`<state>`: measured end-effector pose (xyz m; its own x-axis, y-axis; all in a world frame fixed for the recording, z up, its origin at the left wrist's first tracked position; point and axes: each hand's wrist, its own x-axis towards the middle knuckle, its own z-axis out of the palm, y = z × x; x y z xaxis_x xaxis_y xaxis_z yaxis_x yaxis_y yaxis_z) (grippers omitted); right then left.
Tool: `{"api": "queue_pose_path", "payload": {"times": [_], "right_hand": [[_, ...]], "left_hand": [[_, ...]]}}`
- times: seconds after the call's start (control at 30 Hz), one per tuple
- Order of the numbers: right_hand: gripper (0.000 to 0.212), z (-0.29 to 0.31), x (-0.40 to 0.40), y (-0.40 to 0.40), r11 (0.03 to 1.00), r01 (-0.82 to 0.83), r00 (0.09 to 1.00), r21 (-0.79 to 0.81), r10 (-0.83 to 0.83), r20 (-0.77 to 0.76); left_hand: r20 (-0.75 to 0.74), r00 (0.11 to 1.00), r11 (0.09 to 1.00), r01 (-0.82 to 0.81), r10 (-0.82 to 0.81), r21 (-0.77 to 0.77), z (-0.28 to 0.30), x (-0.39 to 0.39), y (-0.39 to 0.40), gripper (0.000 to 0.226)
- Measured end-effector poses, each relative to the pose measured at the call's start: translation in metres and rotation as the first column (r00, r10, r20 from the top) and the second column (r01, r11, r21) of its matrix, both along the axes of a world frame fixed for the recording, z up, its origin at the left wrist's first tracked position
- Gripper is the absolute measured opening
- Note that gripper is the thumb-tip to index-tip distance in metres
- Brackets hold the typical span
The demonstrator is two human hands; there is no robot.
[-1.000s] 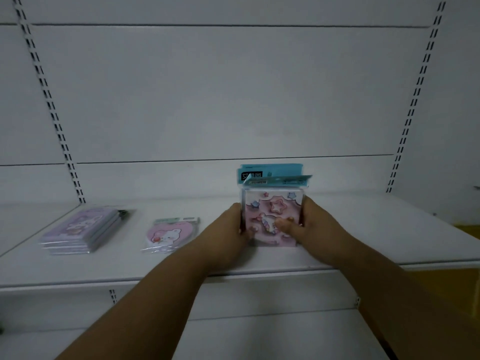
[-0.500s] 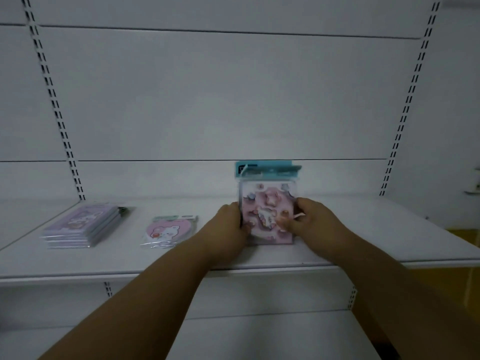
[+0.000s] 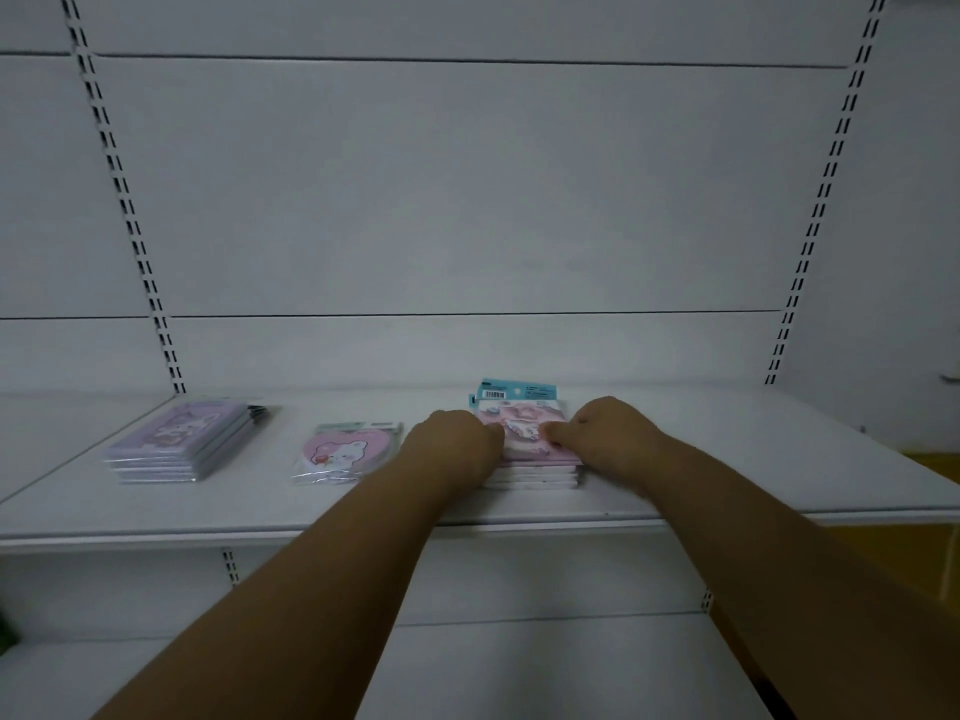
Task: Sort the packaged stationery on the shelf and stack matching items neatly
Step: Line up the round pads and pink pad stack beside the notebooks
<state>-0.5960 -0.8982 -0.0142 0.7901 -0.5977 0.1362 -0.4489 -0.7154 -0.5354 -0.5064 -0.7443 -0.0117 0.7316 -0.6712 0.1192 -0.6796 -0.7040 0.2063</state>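
A stack of pink packaged notebooks with teal header cards lies flat on the white shelf, right of centre. My left hand grips its left edge and my right hand grips its right edge, thumbs on the top pack. To the left lies a small pile of pink heart-shaped bear packs. Farther left sits a stack of purple packaged notebooks.
The white back panel with slotted uprights rises behind the shelf. A lower shelf shows beneath my forearms. A yellow floor strip is at the far right.
The pink stack, held upright between both hands a second ago, has been tipped back and laid flat on the shelf. Both hands stayed on its sides.
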Motion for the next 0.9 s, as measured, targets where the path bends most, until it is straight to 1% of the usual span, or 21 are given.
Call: {"api": "queue_pose_path", "payload": {"times": [0.1, 0.13, 0.17, 0.2, 0.3, 0.37, 0.47, 0.57, 0.63, 0.77, 0.9], "right_hand": [[0.057, -0.001, -0.014, 0.001, 0.998, 0.009, 0.999, -0.066, -0.007, 0.035], [0.057, -0.002, -0.021, 0.0, 0.994, 0.02, 0.999, -0.108, -0.015, 0.052], [0.055, -0.004, -0.029, -0.001, 0.987, 0.022, 0.998, -0.159, -0.011, 0.068], [0.052, -0.006, -0.036, -0.002, 0.979, 0.006, 0.996, -0.206, 0.012, 0.085], [0.038, -0.014, -0.051, -0.001, 0.953, -0.077, 0.987, -0.294, 0.115, 0.116], [0.03, -0.019, -0.052, 0.003, 0.937, -0.128, 0.977, -0.324, 0.175, 0.123], [0.026, -0.023, -0.05, 0.008, 0.923, -0.174, 0.962, -0.343, 0.234, 0.14], [0.025, -0.026, -0.053, 0.004, 0.921, -0.161, 0.958, -0.355, 0.232, 0.167], [0.024, -0.027, -0.055, 0.003, 0.92, -0.165, 0.96, -0.355, 0.232, 0.154], [0.013, -0.028, -0.054, 0.005, 0.934, -0.198, 0.961, -0.297, 0.245, 0.129], [0.014, -0.027, -0.049, 0.006, 0.949, -0.174, 0.971, -0.263, 0.21, 0.113]], "left_hand": [[0.03, 0.996, 0.989, -0.076, 0.081, -0.131, -0.002, -0.001, 0.009, 0.033], [0.027, 0.994, 0.978, -0.099, 0.106, -0.186, -0.005, -0.003, 0.015, 0.033], [0.048, 0.994, 0.974, -0.09, 0.102, -0.206, -0.007, -0.005, 0.02, 0.034], [0.062, 0.995, 0.977, -0.066, 0.08, -0.201, -0.01, -0.007, 0.025, 0.035], [0.04, 0.999, 0.986, -0.011, 0.018, -0.165, -0.013, -0.012, 0.035, 0.038], [0.041, 0.999, 0.989, -0.021, 0.027, -0.148, -0.012, -0.011, 0.036, 0.038], [0.069, 0.997, 0.99, -0.034, 0.043, -0.134, -0.013, -0.012, 0.035, 0.039], [0.075, 0.997, 0.99, -0.019, 0.03, -0.142, -0.016, -0.013, 0.037, 0.031], [0.079, 0.997, 0.986, -0.004, 0.018, -0.165, -0.018, -0.012, 0.038, 0.028], [0.081, 0.997, 0.982, -0.002, 0.017, -0.188, -0.023, -0.012, 0.039, 0.024], [0.121, 0.993, 0.982, 0.014, 0.009, -0.188, -0.025, -0.012, 0.037, 0.023]]}}
